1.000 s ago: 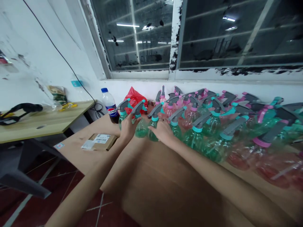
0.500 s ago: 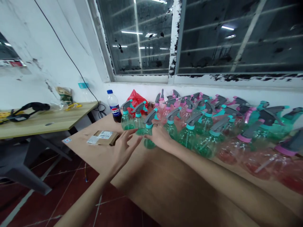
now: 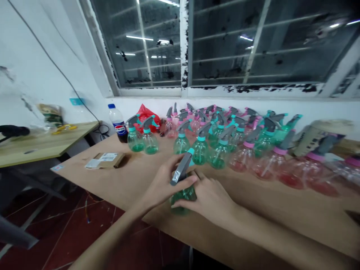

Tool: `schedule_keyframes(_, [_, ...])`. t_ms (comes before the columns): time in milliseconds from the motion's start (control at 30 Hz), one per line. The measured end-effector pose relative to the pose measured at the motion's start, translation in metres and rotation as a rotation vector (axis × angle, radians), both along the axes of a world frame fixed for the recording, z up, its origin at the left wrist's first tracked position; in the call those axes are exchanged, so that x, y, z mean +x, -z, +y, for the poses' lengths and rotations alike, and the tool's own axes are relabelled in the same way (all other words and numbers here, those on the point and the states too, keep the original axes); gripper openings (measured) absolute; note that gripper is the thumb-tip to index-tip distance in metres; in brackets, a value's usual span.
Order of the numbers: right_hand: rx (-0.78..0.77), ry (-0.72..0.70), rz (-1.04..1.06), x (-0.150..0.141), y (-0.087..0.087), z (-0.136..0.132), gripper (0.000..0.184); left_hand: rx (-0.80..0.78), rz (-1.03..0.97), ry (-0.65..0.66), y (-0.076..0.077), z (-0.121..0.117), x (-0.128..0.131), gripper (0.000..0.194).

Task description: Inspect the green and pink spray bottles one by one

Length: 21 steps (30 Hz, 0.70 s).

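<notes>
A green spray bottle (image 3: 184, 193) with a grey and turquoise trigger head is held near the front edge of the table. My left hand (image 3: 161, 182) closes round its head and neck from the left. From the right, my right hand (image 3: 213, 198) grips the rounded body, thumb toward me. Parts of the bottle are hidden by my fingers. Just behind it stand more green spray bottles, among them one with a turquoise collar (image 3: 200, 152). Pink spray bottles (image 3: 243, 159) with grey heads continue the row to the right.
Left of the rows are a cola bottle (image 3: 118, 125), a red plastic bag (image 3: 147, 116) and a flat cardboard package (image 3: 105, 160). A second table (image 3: 42, 144) stands at the left, with a gap between. A pale bag (image 3: 317, 137) lies far right, below the window.
The green spray bottle has come out of the row toward me, now between both hands. My left hand has moved from open beside it to gripping its head. The view has swung right.
</notes>
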State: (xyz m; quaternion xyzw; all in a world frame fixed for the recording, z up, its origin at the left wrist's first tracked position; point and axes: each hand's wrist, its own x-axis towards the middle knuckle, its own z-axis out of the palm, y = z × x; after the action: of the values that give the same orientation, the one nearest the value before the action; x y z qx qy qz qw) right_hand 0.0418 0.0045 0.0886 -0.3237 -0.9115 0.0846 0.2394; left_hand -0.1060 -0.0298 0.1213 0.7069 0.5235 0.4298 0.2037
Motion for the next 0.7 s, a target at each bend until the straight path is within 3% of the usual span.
schedule_keyframes(167, [-0.016,0.103,0.049,0.051,0.005,-0.001,0.06,-0.005,0.036,0.13,0.007,0.02,0.044,0.039])
schedule_keyframes(367, [-0.025,0.194,0.121,0.111,0.022,0.004,0.062,-0.046,-0.115,0.28,0.02,0.046,0.104,0.033])
schedule_keyframes(500, [-0.077,0.275,0.087,0.155,0.047,0.007,0.053,-0.011,-0.094,0.254,0.027,0.065,0.132,0.027])
schedule_keyframes(700, [-0.106,0.386,0.016,0.22,0.092,-0.004,0.049,-0.029,-0.053,0.221,0.023,0.083,0.15,0.018])
